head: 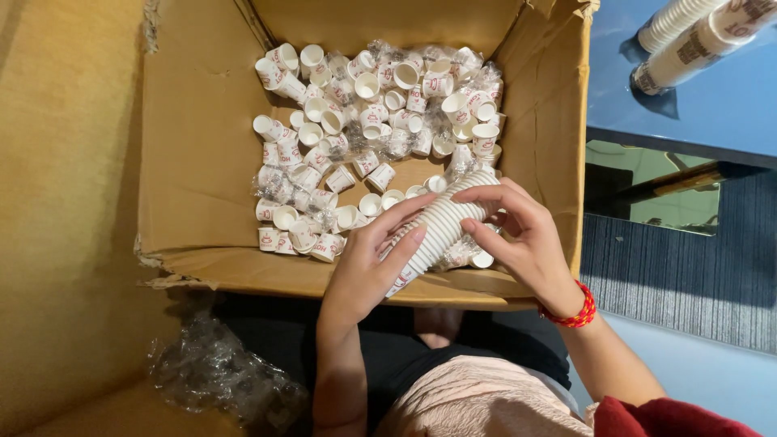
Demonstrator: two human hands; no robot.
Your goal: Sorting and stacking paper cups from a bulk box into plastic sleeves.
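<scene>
Holding a long stack of small white paper cups (pixel 441 231), both hands meet over the near edge of a big cardboard box (pixel 198 162). This is the one view, from the head camera looking down.

The left hand (pixel 368 271) wraps its fingers (pixel 405 247) around the low end of the stack, closed on it from below and from the side. The right hand (pixel 526 239) holds the top end, with its fingers (pixel 486 194) curled over the rim of the last cup. The stack lies tilted between the two hands, its low end toward the left fingers and its high end toward the right fingers. A red bead bracelet (pixel 571 311) sits on the right wrist.

Past the fingers, deeper in the box, lie many loose little cups (pixel 364 121), white with red marks. Some stand up, some lie on their sides. Bits of clear plastic wrap (pixel 453 166) are mixed in with them. A few cups lie just under and beside the left fingers.

Well away from the right fingers, up in the far corner, two more long stacks of cups (pixel 688 44) lie on a blue bench (pixel 712 113). Below the left hand, near the person's lap, a crumpled clear plastic bag (pixel 214 372) rests on a tan surface.
</scene>
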